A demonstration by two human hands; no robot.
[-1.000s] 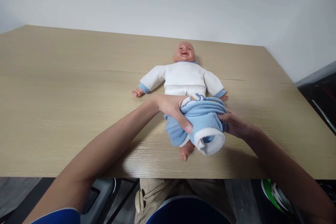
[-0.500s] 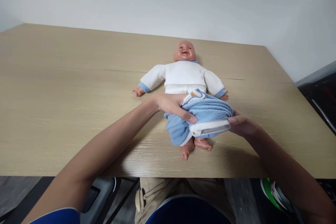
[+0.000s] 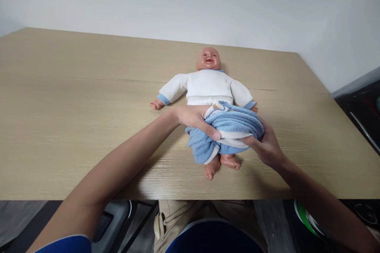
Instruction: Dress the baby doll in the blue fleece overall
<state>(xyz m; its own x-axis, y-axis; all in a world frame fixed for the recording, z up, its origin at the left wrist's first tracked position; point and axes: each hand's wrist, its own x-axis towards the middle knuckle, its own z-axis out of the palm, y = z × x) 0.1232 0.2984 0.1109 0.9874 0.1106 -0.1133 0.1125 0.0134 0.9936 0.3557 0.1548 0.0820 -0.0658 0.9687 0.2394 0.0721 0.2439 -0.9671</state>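
Note:
A baby doll [image 3: 208, 58] lies on its back, head away from me, in a white top [image 3: 209, 85] with blue cuffs. Bunched light-blue trousers [image 3: 234, 120] with white trim lie over its lower body, and its bare feet [image 3: 212, 167] show below them. My left hand [image 3: 198, 120] grips the trousers near the waist, thumb on top and the other fingers hidden beneath the cloth. On the other side, my right hand [image 3: 265, 144] holds the trousers' white-edged leg opening, its thumb tucked inside the hem and its fingers behind the cloth.
The wooden table [image 3: 89, 126] reaches back to a white wall [image 3: 178, 4]. Dark equipment [image 3: 362, 110] stands past the right edge. Below the front edge are my legs in beige trousers [image 3: 172, 221], a grey item [image 3: 114, 221] and a green-and-white round thing [image 3: 305, 217].
My right hand has moved a little left and its thumb has gone into the leg opening. The cloth there has bunched higher. My left hand has barely moved.

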